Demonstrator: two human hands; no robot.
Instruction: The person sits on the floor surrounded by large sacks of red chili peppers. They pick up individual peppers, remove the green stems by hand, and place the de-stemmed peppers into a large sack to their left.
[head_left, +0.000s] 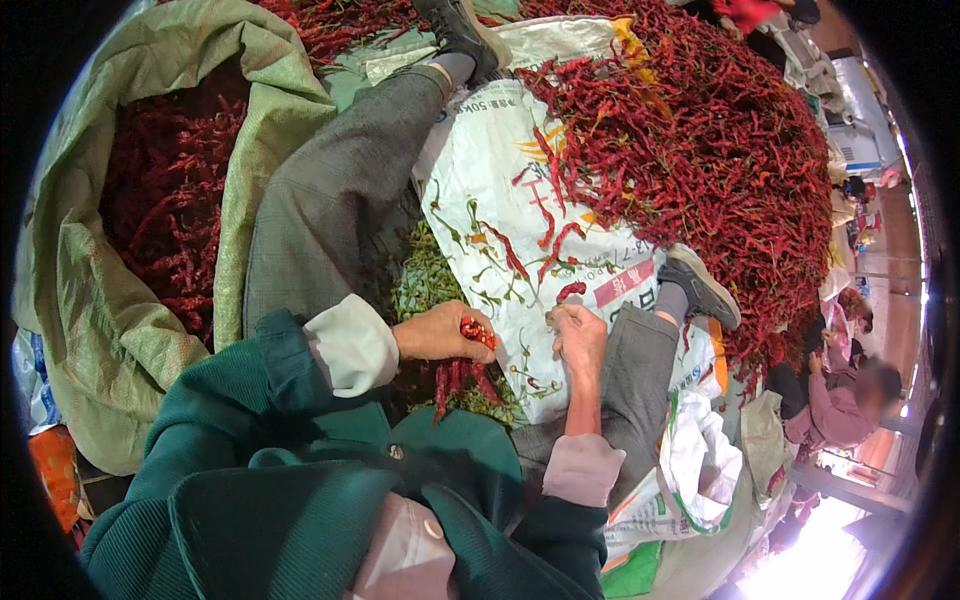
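My left hand (442, 334) is closed around a bunch of dried red chili peppers (456, 379). Their broken-off ends show at the top of the fist, and the tips hang below. To its right, my right hand (581, 337) pinches the stem end of a single red chili pepper (572, 291) between thumb and fingers. Both hands are above a white woven plastic sack (480, 169), laid flat between my legs and bearing print. Several chilies and loose green stems (517, 279) lie scattered on it. Beneath and beside my left hand is a heap of green stems (424, 274).
A large heap of red chilies (705, 142) rises beyond the sack on the right. At left stands an open green woven sack (274, 127) with red chilies (180, 217) inside. A crumpled white sack (697, 457) lies at lower right. Another person (847, 401) sits at far right.
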